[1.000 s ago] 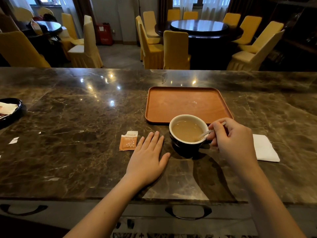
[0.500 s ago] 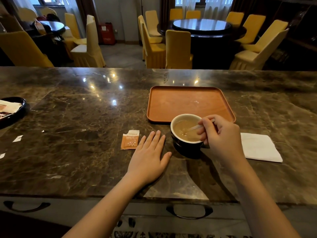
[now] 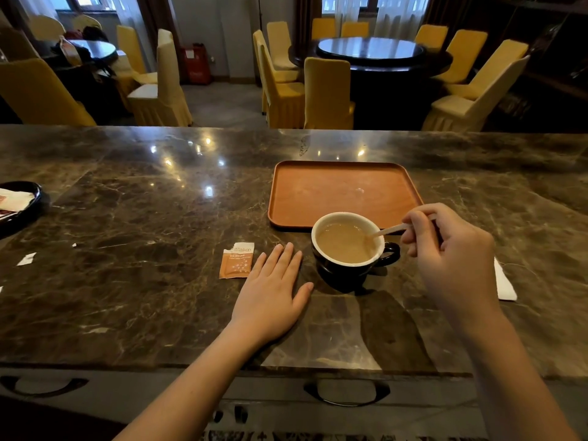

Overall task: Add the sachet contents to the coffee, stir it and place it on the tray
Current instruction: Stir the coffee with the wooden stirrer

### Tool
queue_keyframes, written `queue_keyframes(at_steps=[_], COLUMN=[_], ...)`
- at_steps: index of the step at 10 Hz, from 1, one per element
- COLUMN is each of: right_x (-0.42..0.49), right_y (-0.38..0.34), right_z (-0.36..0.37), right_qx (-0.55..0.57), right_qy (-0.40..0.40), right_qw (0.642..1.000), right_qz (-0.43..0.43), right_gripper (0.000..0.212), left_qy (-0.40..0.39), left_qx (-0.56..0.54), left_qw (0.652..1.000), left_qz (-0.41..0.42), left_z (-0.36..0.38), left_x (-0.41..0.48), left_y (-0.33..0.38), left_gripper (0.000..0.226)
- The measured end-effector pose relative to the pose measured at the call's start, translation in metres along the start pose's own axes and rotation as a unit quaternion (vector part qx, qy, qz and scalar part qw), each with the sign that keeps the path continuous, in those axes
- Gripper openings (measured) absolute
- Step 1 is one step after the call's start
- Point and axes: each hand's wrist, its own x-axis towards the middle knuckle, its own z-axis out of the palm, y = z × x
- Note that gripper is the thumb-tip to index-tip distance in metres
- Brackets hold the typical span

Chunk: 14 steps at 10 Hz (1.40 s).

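Note:
A black cup with a white inside holds milky coffee and stands on the marble counter just in front of the orange tray. My right hand is to the right of the cup, pinching a pale stirrer whose tip dips into the coffee at the right side. My left hand lies flat on the counter, fingers apart, left of the cup. A torn orange sachet lies beside its fingertips.
A white napkin lies partly behind my right wrist. A black dish with paper sits at the left edge, and small torn scraps lie near it. Yellow chairs and round tables stand beyond the counter.
My right hand swung the stirrer across the cup to the left, then back to the right side. My left hand, the cup and the sachet stayed where they were.

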Motion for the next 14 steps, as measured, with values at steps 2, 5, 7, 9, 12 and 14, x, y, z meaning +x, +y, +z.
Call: queue_keyframes(at_steps=[2,5,7,9,12,14], right_x=[0.0,-0.004,-0.005,-0.007,-0.011,-0.016], right_y=[0.005,0.01,0.013,0.017,0.02,0.024], right_z=[-0.004,-0.001,-0.003,-0.004,-0.007,-0.011], right_qx=[0.015,0.025,0.035,0.033,0.078,0.148], right_qy=[0.015,0.012,0.008,0.013,0.031,0.046], right_qw=[0.999,0.999,0.998,0.999,0.996,0.986], right_qz=[-0.038,-0.042,-0.042,-0.038,-0.003,0.059], right_gripper=[0.021,0.025,0.024,0.023,0.02,0.019], left_qy=[-0.003,-0.002,-0.001,0.003,-0.004,-0.007], left_qx=[0.002,0.003,0.002,0.002,0.005,0.005], left_qw=[1.0,1.0,1.0,1.0,1.0,1.0], left_qz=[-0.001,0.0,0.0,-0.001,0.0,-0.002], left_z=[-0.001,0.0,0.0,-0.001,0.0,-0.002], left_x=[0.0,0.001,0.001,0.001,0.001,0.001], left_y=[0.0,-0.001,-0.001,0.0,-0.001,0.0], left_gripper=[0.062,0.062,0.061,0.062,0.062,0.062])
